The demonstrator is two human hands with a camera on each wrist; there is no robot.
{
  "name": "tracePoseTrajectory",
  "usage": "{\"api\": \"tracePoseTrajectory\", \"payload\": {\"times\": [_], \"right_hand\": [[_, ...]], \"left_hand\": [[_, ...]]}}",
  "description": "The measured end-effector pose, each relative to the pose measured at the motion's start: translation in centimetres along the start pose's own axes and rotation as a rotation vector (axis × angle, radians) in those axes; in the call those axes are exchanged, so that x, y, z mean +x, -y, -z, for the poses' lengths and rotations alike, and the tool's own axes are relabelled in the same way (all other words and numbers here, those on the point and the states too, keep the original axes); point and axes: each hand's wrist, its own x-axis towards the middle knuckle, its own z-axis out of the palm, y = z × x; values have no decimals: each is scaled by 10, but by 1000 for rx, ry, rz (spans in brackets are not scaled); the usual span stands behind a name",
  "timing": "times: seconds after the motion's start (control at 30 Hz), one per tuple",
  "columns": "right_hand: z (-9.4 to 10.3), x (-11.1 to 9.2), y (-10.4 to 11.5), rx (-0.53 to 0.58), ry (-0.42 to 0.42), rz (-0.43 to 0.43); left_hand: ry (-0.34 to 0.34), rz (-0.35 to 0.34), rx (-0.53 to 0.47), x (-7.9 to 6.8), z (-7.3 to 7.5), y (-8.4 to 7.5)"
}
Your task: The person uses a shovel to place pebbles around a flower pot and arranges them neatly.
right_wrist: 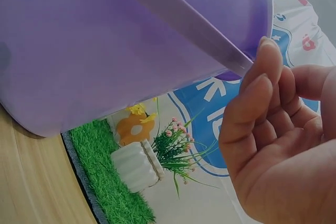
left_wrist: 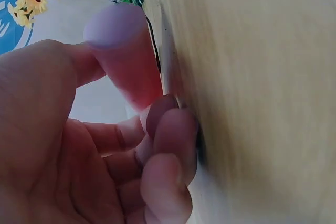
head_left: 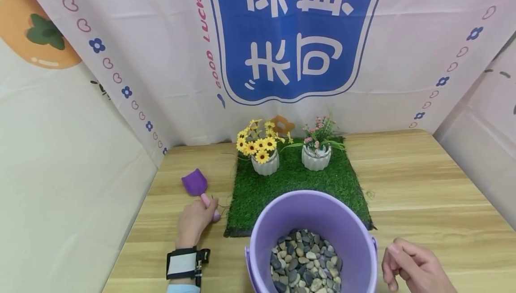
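My left hand (head_left: 196, 219) pinches the pink handle of a toy shovel (head_left: 195, 182) at the left of the table. Its purple scoop points away from me, towards the back. Up close in the left wrist view, thumb and fingers lie around the handle (left_wrist: 126, 51), close to the wood. A purple bucket (head_left: 314, 199) stands at the front middle, with grey, tan and white pebbles (head_left: 306, 259) in the bottom. Just right of the bucket is my right hand (head_left: 417, 266), fingers loosely curled and holding nothing. The bucket's carrying handle (right_wrist: 184, 19) passes behind its fingertips in the right wrist view.
Behind the bucket lies a green artificial turf mat (head_left: 282, 184). On it stand a white pot of yellow flowers (head_left: 266, 164) and a white pot of pink flowers (head_left: 316, 158). A printed cloth (head_left: 169, 60) hangs along the back edge of the wooden table (head_left: 423, 185).
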Motion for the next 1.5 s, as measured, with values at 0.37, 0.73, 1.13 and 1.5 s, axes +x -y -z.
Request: {"api": "tracePoseTrajectory", "payload": {"times": [0.37,0.73,1.13,1.5], "right_hand": [[-4,1,-3,-35,2,0],[-2,4,-2,-33,20,7],[-4,9,23,-324,-64,-106],[-1,15,35,-401,-19,-98]], "left_hand": [[-2,-1,-12,1,1,2],[-10,1,-6,-1,3,-2],[-27,-38,-55,-15,17,-13],[-144,-176,-24,-33,41,-36]]}}
